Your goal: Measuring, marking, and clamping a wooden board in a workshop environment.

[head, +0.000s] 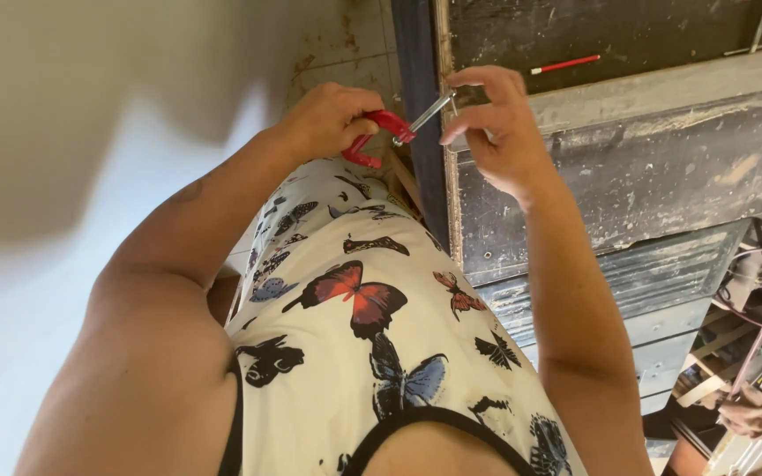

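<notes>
Pliers [379,134] with red handles are held at the near edge of the dark worn surface [663,167], just beside its metal-trimmed corner. That surface is the landmark for all positions below.

Surface: large, dark and scuffed, with a pale raised border. A vertical blue-grey strip [416,106] with a metal edge runs along its near side. A thin red rod [566,63] lies on the surface, well apart from both hands.

Garment: a white butterfly-print top [372,335] fills the view below the surface edge.

Left hand [332,119]: positioned just off the near edge of the surface, over the tiled floor [346,44]. Its grip is closed around the red handles of the pliers.

Right hand [496,128]: positioned over the near edge of the surface. Its fingertips [462,113] are pinched together at the far end of a short metal piece [429,110].

Metal piece: thin and silver, spanning between the pliers' head and the right fingertips. Whether the pliers' head clamps it or only touches it cannot be determined.
</notes>
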